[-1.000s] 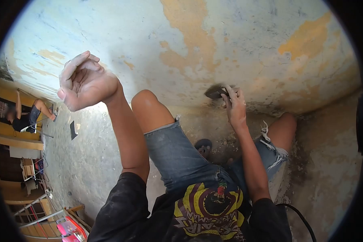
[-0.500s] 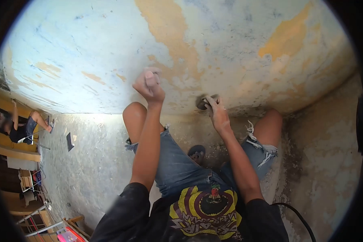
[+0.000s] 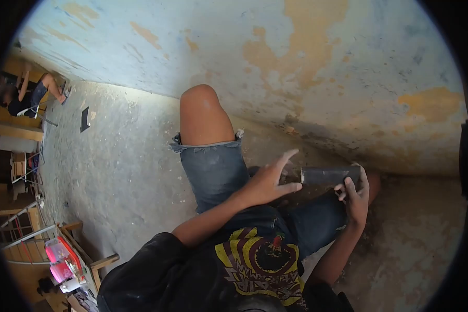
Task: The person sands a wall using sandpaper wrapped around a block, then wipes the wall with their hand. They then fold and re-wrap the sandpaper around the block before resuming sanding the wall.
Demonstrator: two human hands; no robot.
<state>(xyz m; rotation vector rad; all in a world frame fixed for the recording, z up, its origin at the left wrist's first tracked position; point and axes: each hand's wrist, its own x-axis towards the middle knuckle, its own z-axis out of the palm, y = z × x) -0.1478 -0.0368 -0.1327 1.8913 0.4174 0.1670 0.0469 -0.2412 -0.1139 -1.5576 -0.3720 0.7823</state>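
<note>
My right hand (image 3: 356,197) grips a dark, rectangular piece of sandpaper (image 3: 327,176) at its right end, thumb across the front and fingers behind. The sandpaper is held above my right thigh, in front of the wall's foot, and its left end has a pale, worn edge. My left hand (image 3: 273,179) is open just left of that end, thumb and fingers spread, with whitish dust on the fingertips. Above both hands stands the wall (image 3: 218,57), pale blue with patches of orange-yellow showing through.
A rough grey concrete floor (image 3: 125,156) with pale specks stretches left, with a dark sheet (image 3: 85,119) lying on it. A person (image 3: 31,96) sits far left, arms raised. At lower left are a wooden stand (image 3: 96,265) and pink containers (image 3: 61,260).
My right hand has come off the wall and moved right with the sandpaper, which now shows full length. My left hand has lowered from a fist and opened beside it. The view has turned.
</note>
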